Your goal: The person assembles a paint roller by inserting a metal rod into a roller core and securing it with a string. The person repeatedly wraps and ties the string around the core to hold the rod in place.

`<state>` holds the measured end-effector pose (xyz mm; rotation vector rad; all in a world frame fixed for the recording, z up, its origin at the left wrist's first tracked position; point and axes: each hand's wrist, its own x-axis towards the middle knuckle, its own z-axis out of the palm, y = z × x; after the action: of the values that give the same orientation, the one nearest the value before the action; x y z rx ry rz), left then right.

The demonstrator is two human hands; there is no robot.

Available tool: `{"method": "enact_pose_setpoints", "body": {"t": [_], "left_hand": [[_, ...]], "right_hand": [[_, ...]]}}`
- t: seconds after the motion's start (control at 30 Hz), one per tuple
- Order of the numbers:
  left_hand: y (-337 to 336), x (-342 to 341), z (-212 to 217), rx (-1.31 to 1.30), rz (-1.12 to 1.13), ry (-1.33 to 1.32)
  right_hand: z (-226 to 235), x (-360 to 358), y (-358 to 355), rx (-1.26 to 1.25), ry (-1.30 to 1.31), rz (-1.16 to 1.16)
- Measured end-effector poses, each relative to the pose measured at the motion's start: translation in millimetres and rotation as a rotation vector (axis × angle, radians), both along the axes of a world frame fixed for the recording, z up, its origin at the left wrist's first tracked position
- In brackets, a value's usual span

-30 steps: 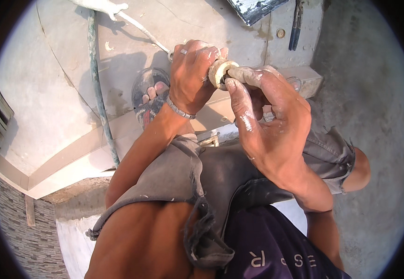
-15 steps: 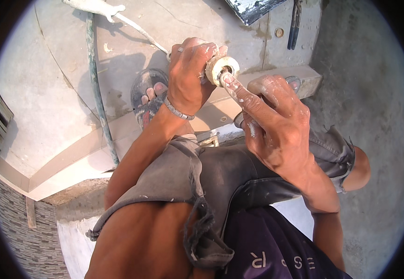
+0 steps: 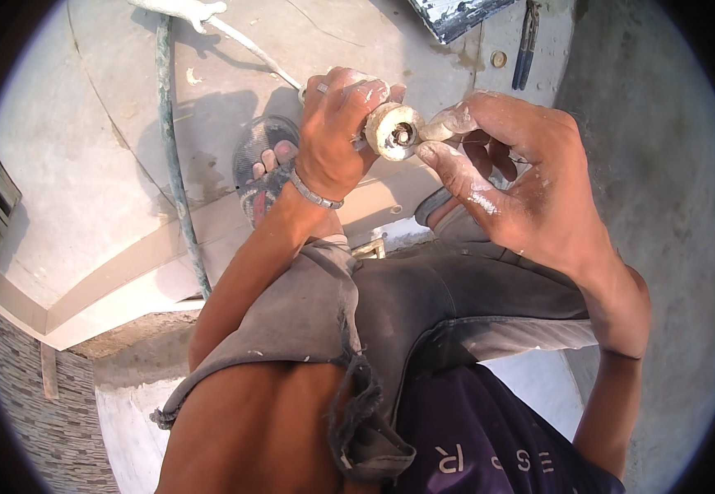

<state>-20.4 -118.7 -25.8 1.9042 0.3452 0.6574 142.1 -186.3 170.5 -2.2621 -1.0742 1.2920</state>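
Note:
My left hand (image 3: 337, 123), dusted with white, is closed around a round cream fitting (image 3: 379, 150). The fitting's open end faces up, showing a recessed middle with a small light pin and dark parts around it. From beside this hand a white cord (image 3: 263, 63) runs to the upper left. At the fitting's right rim, my right hand (image 3: 530, 173) has its thumb and forefinger closed in a pinch. Whatever lies between those fingertips is too small to make out. White smears mark that thumb and forefinger.
A white-coated object (image 3: 178, 8) lies at the upper left by the cord. Close to it, a stained pole or pipe (image 3: 170, 148) slants down toward the step. A paint-splashed dark panel (image 3: 460, 16) and dark tongs-like strips (image 3: 525, 45) lie at the top right. My sandalled foot (image 3: 267, 165) is below.
My right forefinger has left the fitting's hollow middle. The right hand has shifted right and turned, its thumb and forefinger now pinched at the rim. My left hand stays nearly still.

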Motion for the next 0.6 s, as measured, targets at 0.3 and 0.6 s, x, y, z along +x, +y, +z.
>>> {"method": "enact_pose_setpoints", "body": {"t": [0.3,0.6], "left_hand": [[-6.0,1.1,-4.8,-0.052,0.008,-0.041],[1.7,-3.7,-6.3,-0.091,0.031,-0.017]], "right_hand": [[-10.0,2.8,-0.8,0.034,-0.041,-0.015],[-15.1,40.4,37.8,-0.078,-0.004,0.384]]}}
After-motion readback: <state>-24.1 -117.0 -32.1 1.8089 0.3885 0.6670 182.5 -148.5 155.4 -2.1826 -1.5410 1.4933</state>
